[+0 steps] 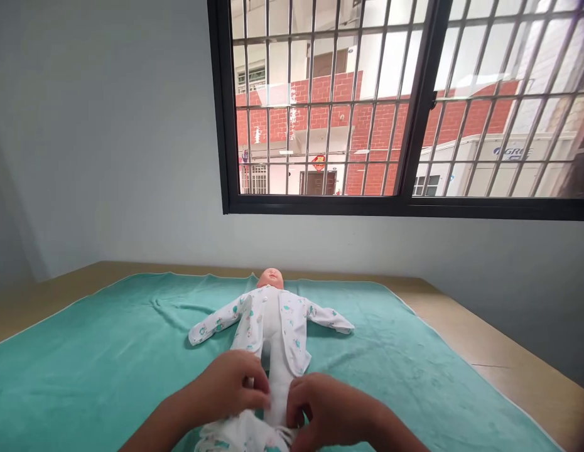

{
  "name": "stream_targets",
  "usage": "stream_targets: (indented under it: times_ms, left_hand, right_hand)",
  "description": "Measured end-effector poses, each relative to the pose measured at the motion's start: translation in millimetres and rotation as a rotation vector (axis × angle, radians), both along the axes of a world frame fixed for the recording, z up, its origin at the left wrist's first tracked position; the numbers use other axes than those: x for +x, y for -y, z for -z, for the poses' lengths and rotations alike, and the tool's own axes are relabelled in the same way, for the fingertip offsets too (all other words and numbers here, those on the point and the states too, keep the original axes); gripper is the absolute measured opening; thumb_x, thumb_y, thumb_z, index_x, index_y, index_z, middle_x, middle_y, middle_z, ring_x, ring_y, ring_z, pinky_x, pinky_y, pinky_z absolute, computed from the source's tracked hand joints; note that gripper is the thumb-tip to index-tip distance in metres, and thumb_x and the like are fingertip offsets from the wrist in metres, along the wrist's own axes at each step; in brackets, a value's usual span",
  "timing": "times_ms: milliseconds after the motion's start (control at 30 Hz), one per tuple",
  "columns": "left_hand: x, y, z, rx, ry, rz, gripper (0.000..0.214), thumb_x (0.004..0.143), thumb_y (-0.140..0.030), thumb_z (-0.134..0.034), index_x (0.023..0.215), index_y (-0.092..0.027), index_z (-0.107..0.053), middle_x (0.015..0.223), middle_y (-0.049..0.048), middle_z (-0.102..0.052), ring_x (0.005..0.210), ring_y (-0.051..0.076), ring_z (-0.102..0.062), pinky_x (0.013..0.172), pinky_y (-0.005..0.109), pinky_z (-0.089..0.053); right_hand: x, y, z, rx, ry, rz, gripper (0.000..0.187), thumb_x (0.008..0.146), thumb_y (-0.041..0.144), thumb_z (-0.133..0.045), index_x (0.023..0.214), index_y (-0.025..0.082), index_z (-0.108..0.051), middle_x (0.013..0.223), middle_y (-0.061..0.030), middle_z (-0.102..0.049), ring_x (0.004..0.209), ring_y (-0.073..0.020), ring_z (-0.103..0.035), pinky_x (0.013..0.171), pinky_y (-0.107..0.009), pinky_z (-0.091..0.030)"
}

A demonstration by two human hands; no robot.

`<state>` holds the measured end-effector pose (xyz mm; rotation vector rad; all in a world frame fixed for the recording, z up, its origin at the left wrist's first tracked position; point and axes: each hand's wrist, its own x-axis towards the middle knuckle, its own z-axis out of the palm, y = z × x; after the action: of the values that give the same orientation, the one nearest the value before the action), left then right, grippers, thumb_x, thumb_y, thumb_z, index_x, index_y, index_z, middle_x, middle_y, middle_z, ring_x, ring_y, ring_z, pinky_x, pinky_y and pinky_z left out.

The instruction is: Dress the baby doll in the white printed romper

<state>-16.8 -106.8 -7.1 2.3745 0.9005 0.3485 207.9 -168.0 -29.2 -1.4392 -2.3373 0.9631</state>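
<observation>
A baby doll [272,323] lies on its back, its head toward the wall. It wears an open white jacket [296,326] with a small green print, sleeves spread to both sides. One white leg [279,389] runs down between my hands. At the bottom edge lies a bunched white printed garment, apparently baby pants [245,433], around the lower leg. My left hand [230,386] is closed, thumb and fingers pinched beside the leg just above the pants; what they hold is hidden. My right hand [324,408] curls closed at the pants' gathered edge, right of the leg.
A teal blanket [108,351] covers most of the wooden table [499,370] and is wrinkled left of the doll. Behind stands a pale wall [132,138] with a barred, black-framed window [315,204].
</observation>
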Motion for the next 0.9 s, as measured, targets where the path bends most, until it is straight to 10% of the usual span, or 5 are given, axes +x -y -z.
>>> stream_targets:
  times_ms: [133,367,533,900]
  left_hand:
    - [12,-11,1.8,0.084,-0.055,0.053,0.015,0.077,-0.04,-0.069,0.079,-0.027,-0.077,0.082,-0.0022,-0.071,0.079,0.016,-0.063,0.067,0.023,-0.042]
    - [-7,-55,43.7,0.465,0.061,-0.357,0.036,0.093,-0.036,-0.041,0.112,-0.024,-0.069,0.133,0.0093,-0.061,0.124,0.029,-0.053,0.106,0.047,-0.039]
    - [-39,-82,60.5,0.281,-0.098,-0.626,0.046,0.094,-0.035,-0.032,0.128,-0.017,-0.057,0.136,0.013,-0.058,0.121,0.032,-0.056,0.096,0.048,-0.046]
    - [-33,-84,80.4,0.134,-0.018,-0.551,0.025,0.094,-0.03,-0.035,0.089,-0.021,-0.058,0.096,0.0061,-0.071,0.093,0.021,-0.065,0.077,0.029,-0.044]
  right_hand:
    - [2,0,10.0,0.154,0.065,-0.059,0.014,0.066,0.017,-0.072,0.079,0.023,-0.073,0.083,0.0051,-0.066,0.07,-0.0104,-0.052,0.065,-0.019,-0.038]
    - [-3,-12,35.9,0.292,-0.104,0.164,0.021,0.076,0.025,-0.07,0.098,0.025,-0.068,0.091,0.002,-0.068,0.078,-0.0133,-0.061,0.069,-0.02,-0.047]
    - [-12,-20,47.1,0.759,0.05,0.266,0.042,0.082,0.015,-0.058,0.121,0.029,-0.061,0.136,-0.0075,-0.056,0.124,-0.0293,-0.049,0.103,-0.046,-0.041]
    - [56,-51,76.1,0.537,-0.17,0.83,0.025,0.091,0.033,-0.041,0.093,0.021,-0.062,0.079,-0.0033,-0.069,0.072,-0.02,-0.062,0.067,-0.028,-0.047]
